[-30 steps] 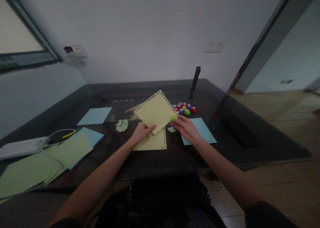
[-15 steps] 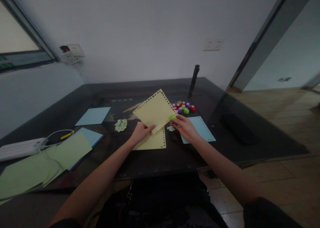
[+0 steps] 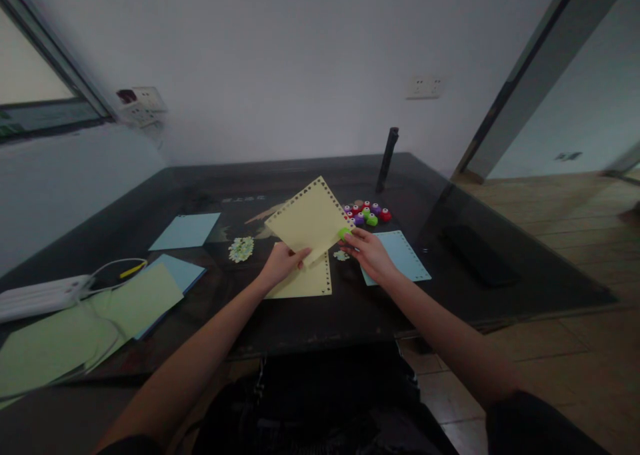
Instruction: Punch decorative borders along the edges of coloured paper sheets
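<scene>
My left hand (image 3: 281, 264) pinches the lower corner of a yellow paper sheet (image 3: 307, 218) with punched holes along two edges, held tilted above the dark table (image 3: 350, 308). My right hand (image 3: 369, 252) grips a small green craft punch (image 3: 344, 232) pressed against the sheet's right edge. Under the raised sheet lies a second yellow sheet (image 3: 310, 282) with holes along its right side. A light blue punched sheet (image 3: 405, 255) lies flat beneath my right wrist.
A cluster of red, purple and green punches (image 3: 367, 214) sits behind my right hand. Paper cut-outs (image 3: 241, 248) lie piled left of the sheets. Blue paper (image 3: 186, 230), green sheets (image 3: 90, 322), a white power strip (image 3: 40, 295) and a black post (image 3: 388, 158) are also on the table.
Both hands, the yellow sheet and the green punch hold their pose; the whole view has only shifted very slightly from head movement.
</scene>
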Available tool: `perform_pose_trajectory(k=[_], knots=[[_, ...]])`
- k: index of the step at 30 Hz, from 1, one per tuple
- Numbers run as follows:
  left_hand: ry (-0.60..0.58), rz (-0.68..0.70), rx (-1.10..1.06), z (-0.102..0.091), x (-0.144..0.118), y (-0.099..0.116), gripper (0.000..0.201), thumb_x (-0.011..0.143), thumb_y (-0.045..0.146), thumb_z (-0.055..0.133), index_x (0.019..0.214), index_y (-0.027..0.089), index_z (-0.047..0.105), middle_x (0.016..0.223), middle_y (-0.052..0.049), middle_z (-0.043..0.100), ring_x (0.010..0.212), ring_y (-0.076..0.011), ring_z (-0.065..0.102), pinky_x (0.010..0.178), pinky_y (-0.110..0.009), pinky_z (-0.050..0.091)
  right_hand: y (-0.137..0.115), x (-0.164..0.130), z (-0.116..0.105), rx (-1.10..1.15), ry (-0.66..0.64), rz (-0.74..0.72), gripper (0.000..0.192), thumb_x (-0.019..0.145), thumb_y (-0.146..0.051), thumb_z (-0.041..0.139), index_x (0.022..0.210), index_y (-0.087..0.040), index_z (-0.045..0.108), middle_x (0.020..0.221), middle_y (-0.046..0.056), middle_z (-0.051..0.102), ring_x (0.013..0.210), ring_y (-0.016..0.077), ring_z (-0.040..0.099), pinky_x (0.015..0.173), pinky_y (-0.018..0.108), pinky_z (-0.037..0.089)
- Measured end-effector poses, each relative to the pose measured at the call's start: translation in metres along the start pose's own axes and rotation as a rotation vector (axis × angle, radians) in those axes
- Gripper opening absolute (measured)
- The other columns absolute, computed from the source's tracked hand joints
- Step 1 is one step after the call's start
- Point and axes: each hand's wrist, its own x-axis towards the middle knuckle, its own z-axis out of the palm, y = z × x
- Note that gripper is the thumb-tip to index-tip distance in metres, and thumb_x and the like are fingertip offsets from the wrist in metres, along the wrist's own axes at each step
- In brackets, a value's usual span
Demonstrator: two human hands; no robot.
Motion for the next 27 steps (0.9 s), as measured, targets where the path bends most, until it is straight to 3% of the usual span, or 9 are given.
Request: perform_pose_trajectory(k=[27], knots=[[0.019, 0.004, -0.012, 0.0004, 0.0022, -0.0049, 0.022, 0.077, 0.027, 0.06, 0.062, 0.011, 0.061, 0.044, 0.002, 0.053, 0.04, -0.0077, 0.046, 0.045, -0.019, 0.038, 0.0051, 0.0032, 0.0034, -0.08, 0.038, -0.086, 0.029, 0.056, -0.034, 0.08, 0.075, -0.019, 0.064, 0.083, 0.002, 0.066, 0.075, 0.0136, 0.06, 0.064, 0.025, 0.047]])
